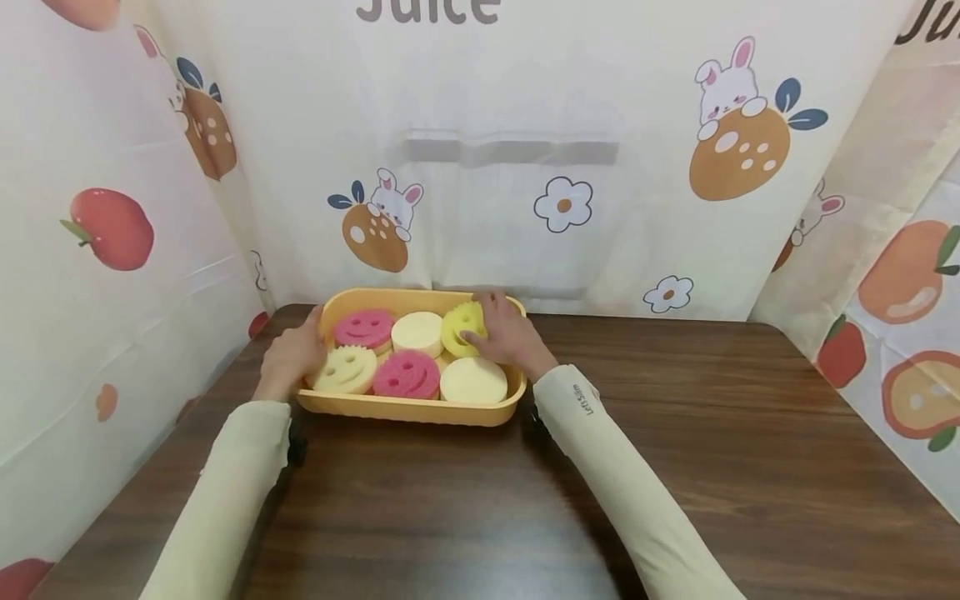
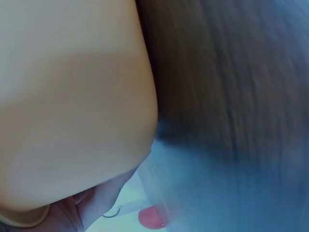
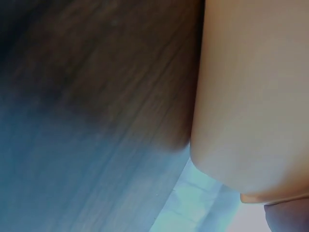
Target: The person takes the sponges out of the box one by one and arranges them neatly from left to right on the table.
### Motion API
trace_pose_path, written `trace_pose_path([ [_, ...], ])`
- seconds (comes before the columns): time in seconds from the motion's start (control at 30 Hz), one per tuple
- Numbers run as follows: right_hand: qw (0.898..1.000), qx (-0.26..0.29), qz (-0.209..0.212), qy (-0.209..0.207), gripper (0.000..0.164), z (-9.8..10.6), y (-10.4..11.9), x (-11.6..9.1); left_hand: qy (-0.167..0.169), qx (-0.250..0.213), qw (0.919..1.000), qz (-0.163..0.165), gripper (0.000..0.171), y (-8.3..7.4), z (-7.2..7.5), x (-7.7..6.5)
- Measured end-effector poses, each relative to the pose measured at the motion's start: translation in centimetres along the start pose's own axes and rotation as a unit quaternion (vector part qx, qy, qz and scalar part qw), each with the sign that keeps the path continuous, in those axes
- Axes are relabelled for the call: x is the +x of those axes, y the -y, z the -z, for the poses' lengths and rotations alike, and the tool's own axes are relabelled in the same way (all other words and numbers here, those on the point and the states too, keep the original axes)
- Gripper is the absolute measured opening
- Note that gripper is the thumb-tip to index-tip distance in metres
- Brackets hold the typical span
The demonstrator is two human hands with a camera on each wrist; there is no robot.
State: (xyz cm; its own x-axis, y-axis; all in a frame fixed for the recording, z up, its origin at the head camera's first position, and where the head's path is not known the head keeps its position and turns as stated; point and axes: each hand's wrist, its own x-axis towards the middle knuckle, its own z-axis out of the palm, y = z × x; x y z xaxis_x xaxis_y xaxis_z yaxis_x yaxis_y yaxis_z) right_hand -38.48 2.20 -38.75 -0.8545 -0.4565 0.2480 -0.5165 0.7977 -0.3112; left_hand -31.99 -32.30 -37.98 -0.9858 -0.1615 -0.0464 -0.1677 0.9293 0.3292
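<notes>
A yellow-orange tray (image 1: 408, 410) stands at the back left of the table and holds several round sponges. My left hand (image 1: 292, 354) grips its left rim; in the left wrist view the fingers (image 2: 104, 200) lie along the tray's outer wall. My right hand (image 1: 512, 332) reaches over the right rim and pinches a bright yellow smiley sponge (image 1: 459, 327), which looks tilted up, with the thumb across its face. Around it lie a plain cream sponge (image 1: 417, 333), another plain cream one (image 1: 474, 381), two pink smiley sponges (image 1: 407, 374) and a pale yellow smiley sponge (image 1: 347, 370).
The brown wooden table (image 1: 712, 450) stretches to the right and front of the tray. A printed cloth (image 1: 487, 100) with fruit and rabbits hangs close behind the tray and along both sides.
</notes>
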Motion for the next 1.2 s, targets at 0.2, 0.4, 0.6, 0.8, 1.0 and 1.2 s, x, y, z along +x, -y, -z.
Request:
trace_pose_path([
  [0.2, 1.000, 0.010, 0.012, -0.001, 0.065, 0.0, -0.1, 0.2, 0.019, -0.002, 0.9996, -0.023, 0.072, 0.7, 0.0, 0.6],
  [0.4, 0.999, 0.042, 0.011, -0.016, 0.063, 0.3, -0.5, 0.8, 0.052, 0.016, 0.9974, -0.046, 0.072, 0.8, 1.0, 1.8],
  [0.6, 0.997, 0.072, 0.006, -0.023, 0.067, 0.2, -0.5, 0.5, 0.040, 0.084, 0.9932, -0.071, 0.071, 1.0, 0.8, 1.7],
  [0.8, 0.997, 0.070, -0.002, -0.015, 0.066, 0.4, -0.3, 0.3, 0.005, 0.103, 0.9921, -0.072, 0.069, 0.9, 0.4, 1.3],
  [1.0, 0.996, 0.083, 0.006, -0.030, 0.059, 0.6, -0.3, 0.4, -0.019, 0.108, 0.9923, -0.059, 0.065, 0.6, 0.6, 0.6],
  [1.2, 0.980, 0.156, 0.003, -0.125, 0.050, 0.5, -0.7, 0.1, -0.024, 0.109, 0.9926, -0.048, 0.064, 0.0, 0.2, 0.1],
])
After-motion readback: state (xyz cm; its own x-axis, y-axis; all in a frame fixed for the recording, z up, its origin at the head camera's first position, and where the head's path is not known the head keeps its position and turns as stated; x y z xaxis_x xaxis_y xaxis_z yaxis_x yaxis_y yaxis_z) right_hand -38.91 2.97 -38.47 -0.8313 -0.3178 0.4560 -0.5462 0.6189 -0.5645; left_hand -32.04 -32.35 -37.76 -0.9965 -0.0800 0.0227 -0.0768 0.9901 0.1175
